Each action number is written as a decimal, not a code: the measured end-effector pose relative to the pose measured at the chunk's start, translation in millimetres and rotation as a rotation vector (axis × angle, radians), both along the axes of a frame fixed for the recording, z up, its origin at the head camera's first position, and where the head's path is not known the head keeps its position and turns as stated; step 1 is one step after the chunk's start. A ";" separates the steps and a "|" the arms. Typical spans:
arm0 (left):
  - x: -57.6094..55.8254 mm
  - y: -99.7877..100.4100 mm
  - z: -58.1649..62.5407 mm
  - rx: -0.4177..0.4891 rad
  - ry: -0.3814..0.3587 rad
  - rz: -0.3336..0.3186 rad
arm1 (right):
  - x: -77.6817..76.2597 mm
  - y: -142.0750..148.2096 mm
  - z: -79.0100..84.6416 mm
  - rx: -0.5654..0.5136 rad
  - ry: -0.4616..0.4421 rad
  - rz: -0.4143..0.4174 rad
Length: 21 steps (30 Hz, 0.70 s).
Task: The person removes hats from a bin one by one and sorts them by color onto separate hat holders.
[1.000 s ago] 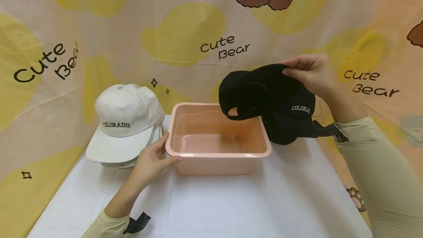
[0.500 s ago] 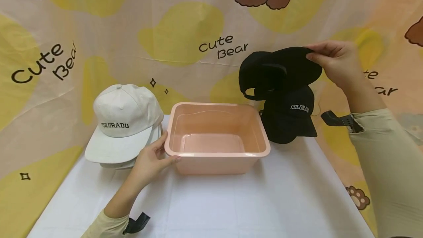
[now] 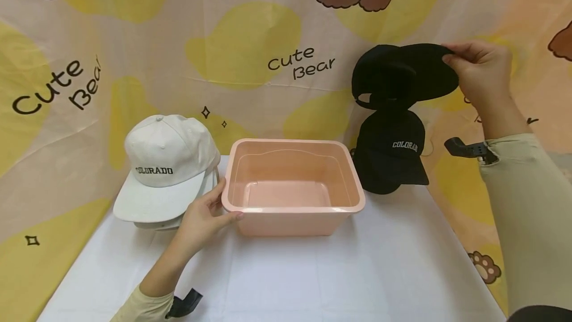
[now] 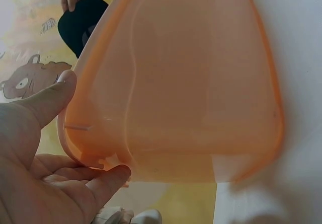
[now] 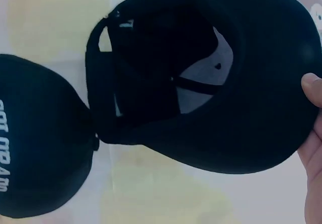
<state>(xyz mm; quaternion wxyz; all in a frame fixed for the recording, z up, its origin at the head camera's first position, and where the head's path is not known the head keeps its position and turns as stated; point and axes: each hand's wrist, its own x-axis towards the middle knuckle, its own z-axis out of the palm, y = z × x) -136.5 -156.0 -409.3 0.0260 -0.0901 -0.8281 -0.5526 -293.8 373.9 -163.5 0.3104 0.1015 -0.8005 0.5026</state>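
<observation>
By the tip of its brim, my right hand (image 3: 484, 71) pinches a black cap (image 3: 429, 71) in the air, its hollow inside facing the camera. In the right wrist view the same cap (image 5: 251, 108) shows its underside and a strap opening at the back. Just below it is another black cap (image 3: 389, 150) lettered "COLORADO", at the right of the table. My left hand (image 3: 203, 220) grips the left rim of a pink plastic basin (image 3: 292, 222), thumb on the outer side in the head view. The basin holds nothing that I can see.
Left of the basin stands a stack of white caps, the top cap (image 3: 170, 150) lettered "COLORADO". A white cloth (image 3: 286, 277) covers the table, and a patterned curtain (image 3: 241, 43) hangs close behind it.
The right hand has moved up and right with the held black cap, from over the basin's right side to above the other black cap. The left hand stays on the basin.
</observation>
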 end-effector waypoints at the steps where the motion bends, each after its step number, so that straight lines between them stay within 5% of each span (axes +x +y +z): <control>1: 0.0 -0.4 -0.2 -0.002 -0.001 0.000 | -1.2 1.1 0.7 0.000 0.007 -0.014; 11: -0.4 -3.8 -2.0 -0.010 -0.002 0.005 | -11.5 8.4 1.1 0.066 0.086 -0.112; 21: -0.6 -7.7 -3.4 0.018 0.004 -0.013 | -18.2 29.9 -30.7 0.057 0.056 -0.193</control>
